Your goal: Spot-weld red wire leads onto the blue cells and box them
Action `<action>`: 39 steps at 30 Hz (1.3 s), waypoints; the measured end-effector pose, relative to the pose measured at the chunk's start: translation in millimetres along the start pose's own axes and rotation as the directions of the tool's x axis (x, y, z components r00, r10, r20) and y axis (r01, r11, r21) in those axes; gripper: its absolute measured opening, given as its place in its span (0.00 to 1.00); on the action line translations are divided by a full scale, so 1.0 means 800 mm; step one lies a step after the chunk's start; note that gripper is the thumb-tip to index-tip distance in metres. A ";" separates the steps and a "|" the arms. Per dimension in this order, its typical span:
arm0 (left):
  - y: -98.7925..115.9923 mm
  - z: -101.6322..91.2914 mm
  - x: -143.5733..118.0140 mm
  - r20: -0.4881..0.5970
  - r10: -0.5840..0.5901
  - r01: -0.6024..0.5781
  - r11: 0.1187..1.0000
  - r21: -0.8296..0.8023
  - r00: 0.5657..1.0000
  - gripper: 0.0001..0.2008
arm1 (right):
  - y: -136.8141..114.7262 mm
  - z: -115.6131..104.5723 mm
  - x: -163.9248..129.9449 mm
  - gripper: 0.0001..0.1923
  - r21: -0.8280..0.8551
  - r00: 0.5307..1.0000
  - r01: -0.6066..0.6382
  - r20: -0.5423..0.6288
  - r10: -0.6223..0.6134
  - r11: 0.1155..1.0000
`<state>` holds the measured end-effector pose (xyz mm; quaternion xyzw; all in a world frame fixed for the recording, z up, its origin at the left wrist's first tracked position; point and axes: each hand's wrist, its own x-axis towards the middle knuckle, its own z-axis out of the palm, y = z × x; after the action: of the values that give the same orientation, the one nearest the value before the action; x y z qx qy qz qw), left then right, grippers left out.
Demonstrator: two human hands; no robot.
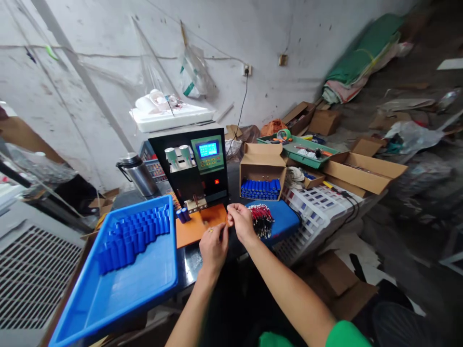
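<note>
Orange is the mat (197,226) on the dark bench (190,262), and both hands meet just above its near right edge. From the head camera, the left hand (213,248) has its fingers curled and pinched at the tips, and the right hand (240,221) is closed the same way; the two grips meet on something small between them, too small to tell what it is. Just right of the right hand a bundle of red and black wires (261,219) lies on a blue pad (285,217). Behind the mat stands a black machine (190,166) with a lit screen, and two blue cells (183,214) stand at its foot on the mat's far edge. To the left a blue tray (108,299) holds rows of upright blue cells. Behind the pad an open cardboard box (262,166) holds more blue cells stacked on their sides
</note>
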<state>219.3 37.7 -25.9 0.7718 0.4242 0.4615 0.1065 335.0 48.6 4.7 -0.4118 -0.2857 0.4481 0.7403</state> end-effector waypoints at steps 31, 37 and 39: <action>-0.130 -0.033 0.053 -0.236 -0.510 0.454 0.854 -0.253 0.827 0.24 | 0.035 -0.027 -0.020 0.13 -0.347 0.955 0.136 0.295 -0.030 0.928; -0.104 -0.048 0.028 -0.187 -0.427 0.417 0.904 -0.089 0.885 0.13 | 0.035 -0.030 -0.019 0.13 -0.312 0.959 0.121 0.280 -0.030 0.942; -0.091 -0.048 0.023 -0.118 -0.411 0.400 0.910 -0.107 0.904 0.11 | 0.036 -0.028 -0.018 0.13 -0.305 0.962 0.116 0.273 -0.030 0.945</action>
<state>151.8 87.4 -33.8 0.6279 0.5631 0.4981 0.2016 334.2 35.5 -32.3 -0.4513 -0.4654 0.4191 0.6356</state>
